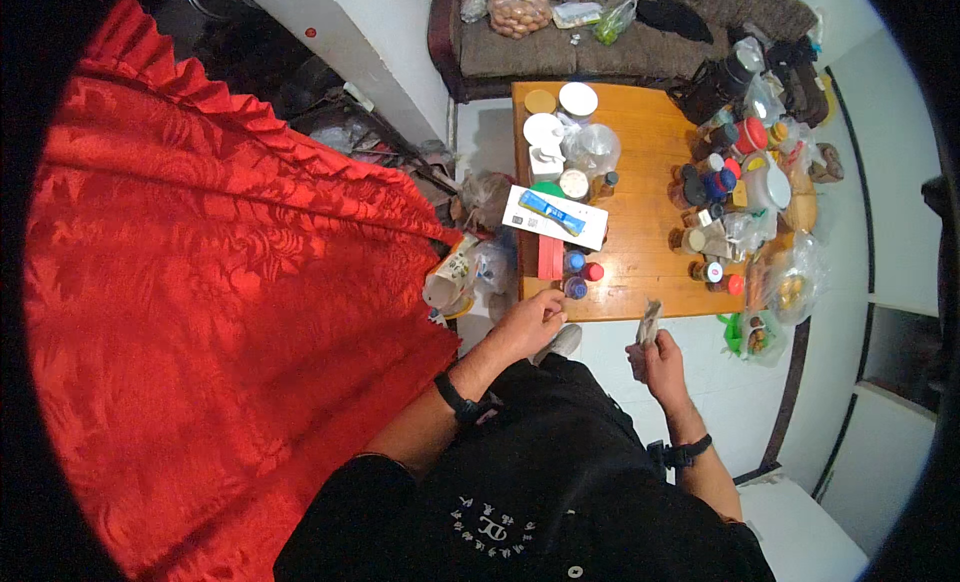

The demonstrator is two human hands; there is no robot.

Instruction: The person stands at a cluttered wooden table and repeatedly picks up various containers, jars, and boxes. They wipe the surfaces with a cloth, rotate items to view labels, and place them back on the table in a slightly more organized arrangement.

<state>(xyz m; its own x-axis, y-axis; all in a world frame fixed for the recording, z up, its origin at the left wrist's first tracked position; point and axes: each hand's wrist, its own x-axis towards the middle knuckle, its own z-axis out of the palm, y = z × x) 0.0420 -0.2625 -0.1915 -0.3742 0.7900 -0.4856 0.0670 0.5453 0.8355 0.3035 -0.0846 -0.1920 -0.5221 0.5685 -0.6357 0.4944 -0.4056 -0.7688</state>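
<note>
Just before the orange-brown wooden tabletop (645, 207), the right hand (664, 364) grips 1 crumpled, greyish limp piece (649, 325); the left hand (540, 322) curls, contents unclear.

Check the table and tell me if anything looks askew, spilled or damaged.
The white box near the left edge of the table looks askew: it lies slanted to that edge, with a blue packet on top. No spill or damage stands out, though small details are unclear.
</note>
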